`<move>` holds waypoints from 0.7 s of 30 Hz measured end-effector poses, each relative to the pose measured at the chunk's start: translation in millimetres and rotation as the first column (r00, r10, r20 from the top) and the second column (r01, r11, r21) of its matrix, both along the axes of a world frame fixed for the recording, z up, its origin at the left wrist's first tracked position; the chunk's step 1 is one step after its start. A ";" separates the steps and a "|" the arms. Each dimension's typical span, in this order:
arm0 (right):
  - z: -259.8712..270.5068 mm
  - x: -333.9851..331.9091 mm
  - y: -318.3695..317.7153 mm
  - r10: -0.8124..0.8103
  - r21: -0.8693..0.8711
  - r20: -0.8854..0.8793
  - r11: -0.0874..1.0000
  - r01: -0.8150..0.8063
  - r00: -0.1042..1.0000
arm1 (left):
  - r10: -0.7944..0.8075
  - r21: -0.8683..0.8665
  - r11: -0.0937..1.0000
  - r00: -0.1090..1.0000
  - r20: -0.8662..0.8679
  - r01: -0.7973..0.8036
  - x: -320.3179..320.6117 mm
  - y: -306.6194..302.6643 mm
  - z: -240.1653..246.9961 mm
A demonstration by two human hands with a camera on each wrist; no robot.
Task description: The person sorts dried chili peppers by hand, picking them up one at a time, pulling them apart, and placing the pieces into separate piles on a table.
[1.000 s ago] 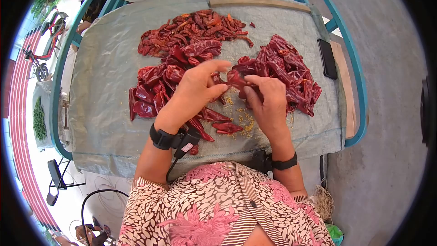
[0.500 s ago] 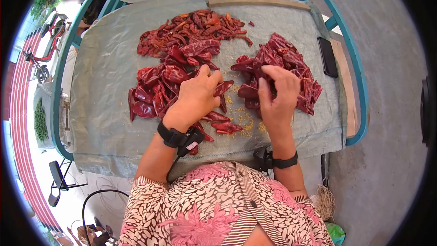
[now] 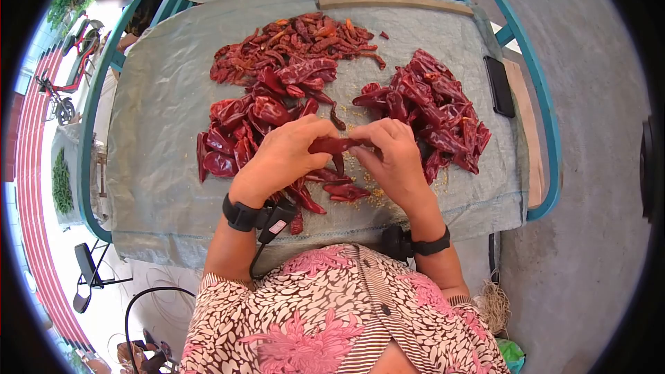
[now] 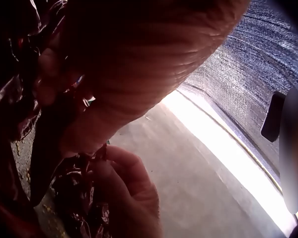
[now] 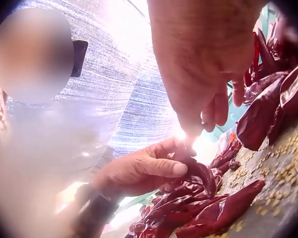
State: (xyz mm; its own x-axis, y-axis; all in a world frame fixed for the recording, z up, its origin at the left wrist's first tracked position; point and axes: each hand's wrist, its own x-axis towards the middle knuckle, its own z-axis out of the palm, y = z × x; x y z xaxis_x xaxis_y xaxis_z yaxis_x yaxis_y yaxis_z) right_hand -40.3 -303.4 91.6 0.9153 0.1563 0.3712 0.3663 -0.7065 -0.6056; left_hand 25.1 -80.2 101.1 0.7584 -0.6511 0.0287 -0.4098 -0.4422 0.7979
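Observation:
A dark red dried chili pepper is stretched between the two hands above the cloth's middle. My left hand grips its body, thumb below, as the right wrist view shows on the pepper. With finger and thumb my right hand pinches its other end. In the left wrist view the right hand shows beyond the dark left palm. Large dried peppers lie heaped beside the left hand, and a second heap of large peppers lies beyond the right hand.
Smaller wrinkled chilies form a pile at the back. Yellow seeds are scattered on the grey woven cloth. At the right edge lies a black phone. A teal metal frame surrounds the cloth, with a wooden strip at the back.
Half a second ago the right hand was over the right heap and the left hand was at the left heap with a pepper. Both have since come together at the middle on one pepper.

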 end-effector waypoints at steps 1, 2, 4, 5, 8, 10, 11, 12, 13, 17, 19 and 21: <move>2.2 -2.5 -1.2 0.004 0.062 -0.047 0.998 -0.001 0.999 | -0.009 0.001 1.000 0.998 -0.056 0.009 0.6 2.8 -0.6; 4.9 -5.2 -2.7 0.011 0.126 -0.094 0.992 0.001 0.996 | -0.016 0.003 1.000 0.993 -0.113 0.017 1.0 5.1 -0.9; 17.7 -13.8 -10.8 -0.022 0.421 -0.303 0.894 0.154 0.953 | -0.009 -0.050 0.999 0.992 -0.127 0.003 -0.1 9.9 1.6; 21.3 -16.4 -16.1 -0.012 0.539 -0.404 0.804 0.249 0.915 | -0.008 -0.075 0.997 0.991 -0.133 -0.002 -0.2 11.7 3.3; 11.9 -14.2 -36.0 -0.187 0.597 -0.216 0.751 0.281 0.958 | 0.110 -0.027 0.993 0.982 -0.152 -0.116 1.4 13.2 6.6; 19.2 -8.4 -34.2 -0.398 0.120 0.169 0.917 0.382 0.902 | 0.133 -0.097 0.982 0.962 -0.240 -0.160 -1.2 7.4 10.7; 17.7 -8.4 -32.7 -0.397 0.066 0.213 0.918 0.392 0.893 | 0.145 -0.130 0.974 0.948 -0.283 -0.187 -2.0 3.6 12.6; 17.1 -8.4 -30.6 -0.395 0.013 0.257 0.914 0.406 0.882 | 0.117 -0.173 0.969 0.942 -0.315 -0.178 -2.1 -0.2 13.8; 21.4 -14.9 -21.8 -0.356 0.244 0.013 0.907 0.342 0.934 | 0.089 -0.216 0.961 0.934 -0.346 -0.172 -2.7 -4.6 14.8; 13.6 -15.0 0.9 -0.091 0.325 -0.121 0.937 0.126 0.989 | -0.071 -0.389 0.916 0.913 -0.402 -0.101 -3.9 -21.5 16.0; 3.4 -9.6 -0.4 -0.107 0.251 -0.004 0.962 0.105 0.994 | -0.068 -0.371 0.924 0.919 -0.389 -0.089 1.5 -25.2 15.6; 5.9 -4.5 -5.2 -0.181 0.192 0.082 0.968 0.162 0.980 | -0.005 -0.336 0.935 0.941 -0.339 -0.116 13.8 -27.7 6.2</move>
